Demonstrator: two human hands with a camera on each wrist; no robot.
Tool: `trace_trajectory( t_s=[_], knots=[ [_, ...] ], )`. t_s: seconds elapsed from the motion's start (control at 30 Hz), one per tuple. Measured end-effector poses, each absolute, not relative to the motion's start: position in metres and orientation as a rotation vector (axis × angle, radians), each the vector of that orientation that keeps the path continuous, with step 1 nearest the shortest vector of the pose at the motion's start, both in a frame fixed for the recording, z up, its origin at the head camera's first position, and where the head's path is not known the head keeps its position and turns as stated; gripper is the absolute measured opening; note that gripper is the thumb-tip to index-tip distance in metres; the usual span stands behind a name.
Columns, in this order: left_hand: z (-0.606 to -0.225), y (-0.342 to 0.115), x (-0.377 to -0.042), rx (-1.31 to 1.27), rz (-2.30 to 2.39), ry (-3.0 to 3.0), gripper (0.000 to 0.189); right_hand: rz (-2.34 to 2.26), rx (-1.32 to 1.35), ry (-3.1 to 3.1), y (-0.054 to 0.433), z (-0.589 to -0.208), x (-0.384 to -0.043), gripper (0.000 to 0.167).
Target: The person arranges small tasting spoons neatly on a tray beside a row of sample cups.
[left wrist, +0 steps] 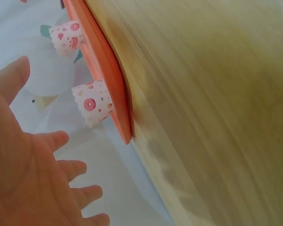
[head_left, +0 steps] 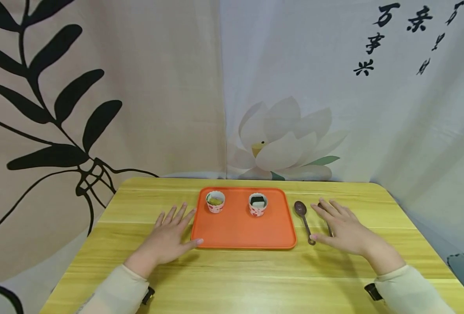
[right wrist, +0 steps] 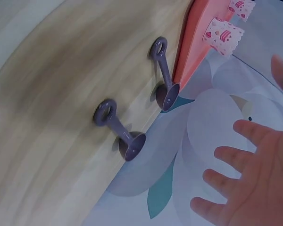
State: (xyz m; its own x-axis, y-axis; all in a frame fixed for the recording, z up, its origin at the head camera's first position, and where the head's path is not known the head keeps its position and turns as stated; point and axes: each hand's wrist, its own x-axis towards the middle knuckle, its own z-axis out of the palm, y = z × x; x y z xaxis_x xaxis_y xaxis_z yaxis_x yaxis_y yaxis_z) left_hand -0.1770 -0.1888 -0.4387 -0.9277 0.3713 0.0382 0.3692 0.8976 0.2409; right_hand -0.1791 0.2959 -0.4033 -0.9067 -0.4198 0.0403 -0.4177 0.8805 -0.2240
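Observation:
An orange tray [head_left: 239, 231] lies on the table with two patterned paper cups on it. The left cup [head_left: 215, 202] has something yellow-green inside; the right cup [head_left: 258, 205] has something dark green and white. My left hand [head_left: 165, 242], fingers spread and holding nothing, hovers at the tray's left side. Right of the tray lie two brown measuring spoons, one nearer the tray [right wrist: 166, 77] and one farther right [right wrist: 119, 129]. Above the farther spoon, partly hiding it in the head view, my right hand [head_left: 347, 231] is spread with nothing in it.
The wooden table [head_left: 232, 279] reaches back to a hanging cloth [head_left: 169, 87] printed with dark leaves, a pale flower and black characters. Both forearms come in over the table's front, each with a dark band at the sleeve.

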Motion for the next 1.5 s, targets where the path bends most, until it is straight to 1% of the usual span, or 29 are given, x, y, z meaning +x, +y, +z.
trace_trajectory(
  t_s=[0.43,0.77,1.07,1.5],
  knots=[
    [-0.446,-0.185,-0.183,0.548,0.423,3.006,0.087,-0.389,-0.742,3.023,0.282,-0.416,-0.184,0.086],
    [-0.442,-0.176,-0.184,0.514,0.399,2.958,0.086,-0.39,-0.773,3.006,0.272,-0.422,-0.184,0.084],
    [-0.438,-0.164,-0.185,0.491,0.398,2.895,0.086,-0.41,-0.749,2.977,0.261,-0.428,-0.187,0.083],
    [-0.444,-0.164,-0.191,0.475,0.364,2.867,0.088,-0.388,-0.76,2.928,0.253,-0.432,-0.19,0.085]
  ],
)
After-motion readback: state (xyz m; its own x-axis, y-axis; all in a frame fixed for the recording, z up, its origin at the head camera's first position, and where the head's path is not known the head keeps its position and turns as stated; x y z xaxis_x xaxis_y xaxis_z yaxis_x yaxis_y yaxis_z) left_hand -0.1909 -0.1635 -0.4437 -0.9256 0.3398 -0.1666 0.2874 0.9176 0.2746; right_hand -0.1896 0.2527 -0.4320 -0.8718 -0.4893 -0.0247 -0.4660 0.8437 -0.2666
